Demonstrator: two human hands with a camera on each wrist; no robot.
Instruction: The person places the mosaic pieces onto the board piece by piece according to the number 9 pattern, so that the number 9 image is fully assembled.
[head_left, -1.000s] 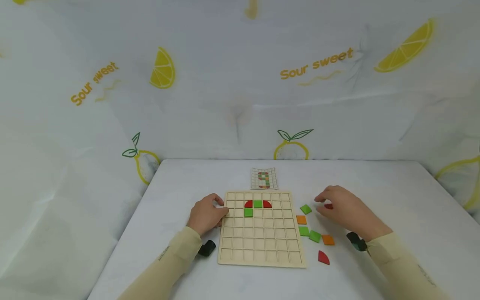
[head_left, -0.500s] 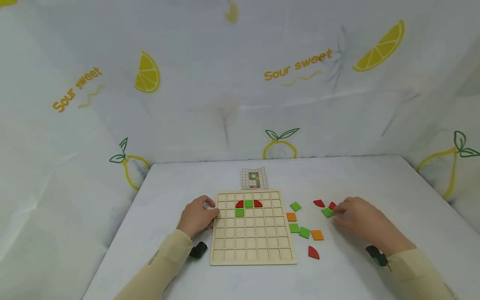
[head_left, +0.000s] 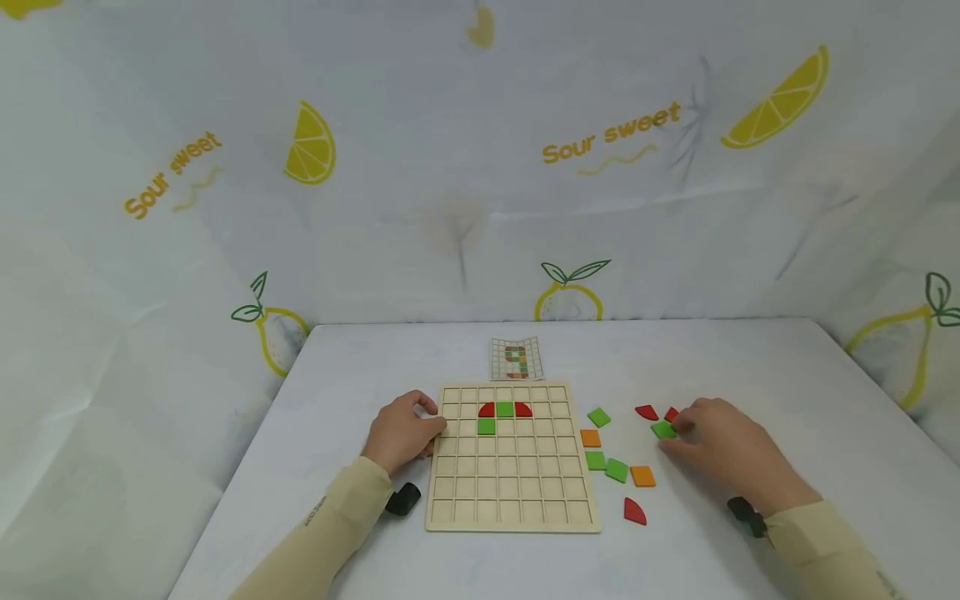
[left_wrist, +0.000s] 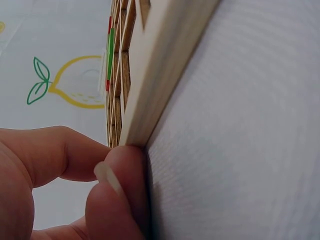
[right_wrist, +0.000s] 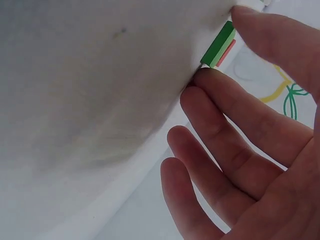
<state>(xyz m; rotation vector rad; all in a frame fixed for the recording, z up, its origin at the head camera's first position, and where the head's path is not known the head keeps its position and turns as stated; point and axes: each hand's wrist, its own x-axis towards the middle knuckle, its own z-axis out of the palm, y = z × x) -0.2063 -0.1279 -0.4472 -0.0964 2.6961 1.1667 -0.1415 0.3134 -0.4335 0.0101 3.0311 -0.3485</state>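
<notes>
A green square tile (head_left: 663, 430) is on the white worktop (head_left: 757, 358), pinched in the right hand's (head_left: 726, 443) grip. A red tile (head_left: 671, 413) sits just behind it. Farther left, the left hand (head_left: 401, 433) touches the wooden grid board's (head_left: 497, 487) edge; I can't tell if that grip squeezes.

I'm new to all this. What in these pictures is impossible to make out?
Small card, head view: fine details too small to read.
Red piece, right wrist view: mostly hidden behind the green tile.
Green tile, head view: partly covered by the right hand.
Board, left wrist view: cut off by the top edge, its squares too steeply angled to count.
</notes>
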